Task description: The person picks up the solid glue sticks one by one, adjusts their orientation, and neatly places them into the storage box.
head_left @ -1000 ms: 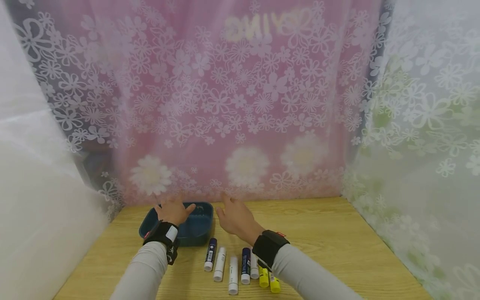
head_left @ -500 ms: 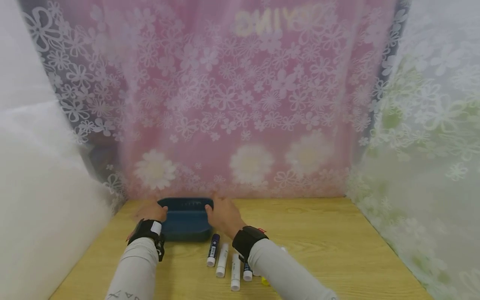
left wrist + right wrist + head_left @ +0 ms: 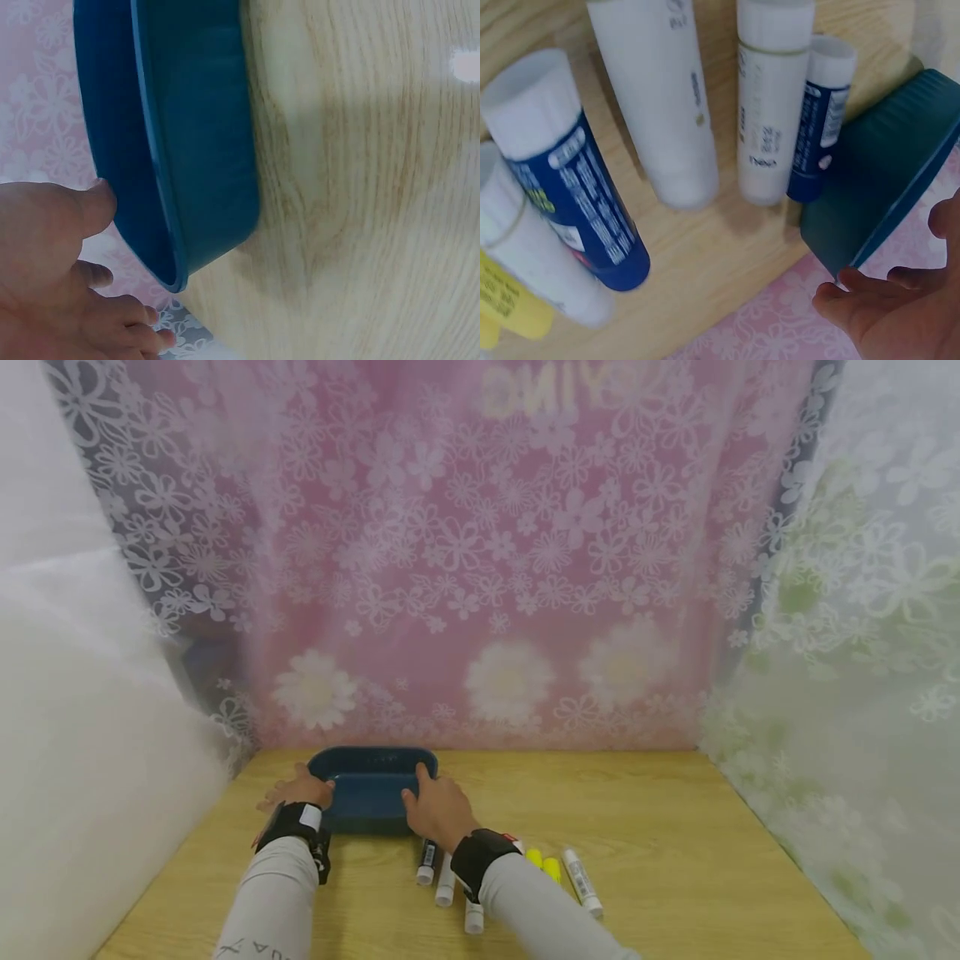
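Note:
A dark blue-green plastic basin (image 3: 371, 822) stands at the back left of the table. At its left end is my left hand (image 3: 296, 792); the thumb (image 3: 97, 206) lies against the rim and the other fingers spread outside, apart from the wall. My right hand (image 3: 442, 810) is at the right end, index finger along the rim and thumb over the front edge. In the right wrist view its loosely bent fingers (image 3: 855, 289) are by the rim corner. In front lie several glue sticks: a dark blue one (image 3: 427, 862), white ones (image 3: 445, 885) and yellow ones (image 3: 552, 868).
A white glue stick (image 3: 582, 883) lies right of the right forearm. The wooden table (image 3: 660, 827) ends at a pink flowered curtain (image 3: 480, 568) behind the basin. White sheeting (image 3: 90, 760) hangs on the left, a flowered sheet (image 3: 847, 760) on the right.
The left hand went from above the basin to its left end, the right hand to its right end. The basin turned straighter and shifted right. The right forearm now hides more glue sticks.

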Action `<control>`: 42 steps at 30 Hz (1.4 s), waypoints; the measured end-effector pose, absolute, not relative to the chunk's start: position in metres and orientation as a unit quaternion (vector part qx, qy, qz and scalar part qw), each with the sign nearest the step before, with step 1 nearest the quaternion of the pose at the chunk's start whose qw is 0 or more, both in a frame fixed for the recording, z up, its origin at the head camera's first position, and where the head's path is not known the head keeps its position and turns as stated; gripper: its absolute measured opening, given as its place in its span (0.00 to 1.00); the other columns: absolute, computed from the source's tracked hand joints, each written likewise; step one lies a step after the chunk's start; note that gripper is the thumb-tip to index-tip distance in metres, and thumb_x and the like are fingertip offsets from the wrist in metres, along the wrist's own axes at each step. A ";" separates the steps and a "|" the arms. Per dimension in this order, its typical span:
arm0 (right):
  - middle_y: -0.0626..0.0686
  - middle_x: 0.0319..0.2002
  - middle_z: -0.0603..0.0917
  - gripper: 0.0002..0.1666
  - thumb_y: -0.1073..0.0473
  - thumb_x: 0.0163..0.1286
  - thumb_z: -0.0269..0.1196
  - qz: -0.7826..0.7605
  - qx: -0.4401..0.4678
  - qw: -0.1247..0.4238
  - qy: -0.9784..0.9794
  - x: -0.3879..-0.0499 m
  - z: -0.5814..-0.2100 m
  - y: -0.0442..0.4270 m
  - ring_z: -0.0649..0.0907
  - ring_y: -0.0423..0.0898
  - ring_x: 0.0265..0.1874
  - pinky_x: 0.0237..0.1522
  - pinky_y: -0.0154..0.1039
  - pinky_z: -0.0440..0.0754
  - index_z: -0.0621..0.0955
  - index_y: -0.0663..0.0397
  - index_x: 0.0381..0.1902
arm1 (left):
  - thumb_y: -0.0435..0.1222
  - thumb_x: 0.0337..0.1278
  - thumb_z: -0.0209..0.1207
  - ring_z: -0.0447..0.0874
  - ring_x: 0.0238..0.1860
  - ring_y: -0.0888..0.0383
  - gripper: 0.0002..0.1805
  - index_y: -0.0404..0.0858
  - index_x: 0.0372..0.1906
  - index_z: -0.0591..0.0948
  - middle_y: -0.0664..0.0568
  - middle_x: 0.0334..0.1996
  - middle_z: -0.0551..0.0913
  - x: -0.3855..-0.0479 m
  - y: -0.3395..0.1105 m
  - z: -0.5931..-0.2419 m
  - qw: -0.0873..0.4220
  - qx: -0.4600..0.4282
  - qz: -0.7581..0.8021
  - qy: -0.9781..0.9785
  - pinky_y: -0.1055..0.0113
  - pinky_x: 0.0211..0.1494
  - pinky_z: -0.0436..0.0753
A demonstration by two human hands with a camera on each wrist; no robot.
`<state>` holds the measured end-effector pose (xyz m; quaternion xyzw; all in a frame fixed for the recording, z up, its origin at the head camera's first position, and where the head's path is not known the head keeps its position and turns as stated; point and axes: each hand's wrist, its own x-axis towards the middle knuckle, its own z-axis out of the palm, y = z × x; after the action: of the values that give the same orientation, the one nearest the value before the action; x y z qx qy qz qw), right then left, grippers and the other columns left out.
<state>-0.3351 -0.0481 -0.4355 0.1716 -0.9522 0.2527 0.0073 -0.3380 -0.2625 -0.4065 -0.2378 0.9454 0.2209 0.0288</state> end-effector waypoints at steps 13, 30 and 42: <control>0.52 0.10 0.72 0.38 0.46 0.80 0.53 0.238 0.168 0.014 -0.957 -0.331 -0.451 -0.049 0.58 0.40 0.06 0.12 0.35 0.55 0.61 0.60 0.78 | 0.46 0.77 0.49 0.48 0.71 0.13 0.45 0.15 0.74 0.44 0.09 0.68 0.50 -0.337 -0.264 -0.422 0.048 -0.239 0.225 0.943 0.26 0.74 0.54; 0.56 0.13 0.76 0.38 0.48 0.79 0.56 0.261 0.155 0.005 -0.953 -0.338 -0.448 -0.039 0.60 0.40 0.06 0.12 0.35 0.56 0.63 0.68 0.75 | 0.47 0.78 0.49 0.60 0.67 0.15 0.44 0.11 0.71 0.48 0.10 0.64 0.62 -0.337 -0.256 -0.420 0.057 -0.203 0.177 0.961 0.27 0.71 0.64; 0.41 0.06 0.58 0.37 0.53 0.77 0.57 0.270 0.147 0.017 -0.952 -0.356 -0.444 0.005 0.52 0.35 0.06 0.11 0.31 0.50 0.64 0.73 0.73 | 0.45 0.79 0.47 0.64 0.67 0.19 0.40 0.14 0.73 0.52 0.14 0.63 0.67 -0.335 -0.223 -0.418 0.039 -0.141 0.192 0.970 0.28 0.71 0.63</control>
<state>-0.3557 0.0054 -0.4445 0.1467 -0.9516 0.2697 0.0166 -0.3351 -0.2233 -0.4176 -0.1408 0.9704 0.1925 0.0388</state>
